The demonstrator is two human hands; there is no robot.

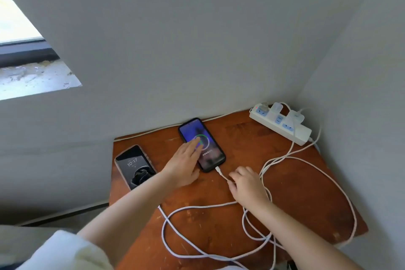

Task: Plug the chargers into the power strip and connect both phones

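Two chargers (287, 115) already sit in the white power strip (281, 124) at the far right corner of the desk (295, 184), so I count that part done. One phone, the dark phone (202, 144) mid-desk near the wall, shows a green charging ring on its screen and has a white connector (218, 170) in its near end, so I judge it connected. My left hand (185, 165) lies flat with straight fingers resting on that screen, holding nothing. My right hand (246, 184) is just beside the connector, fingers curled down onto the white cable (223, 176); looks like a pinch on it, though the exact grip is partly hidden. Second phone (136, 166) lies at the desk's left edge, lock screen lit with 10:17, its near end covered by my left forearm, so I cannot tell if a lead is in it. Loose cable loops (219, 254) sprawl across the near desk. What's left, I judge: confirm or plug in the second phone.
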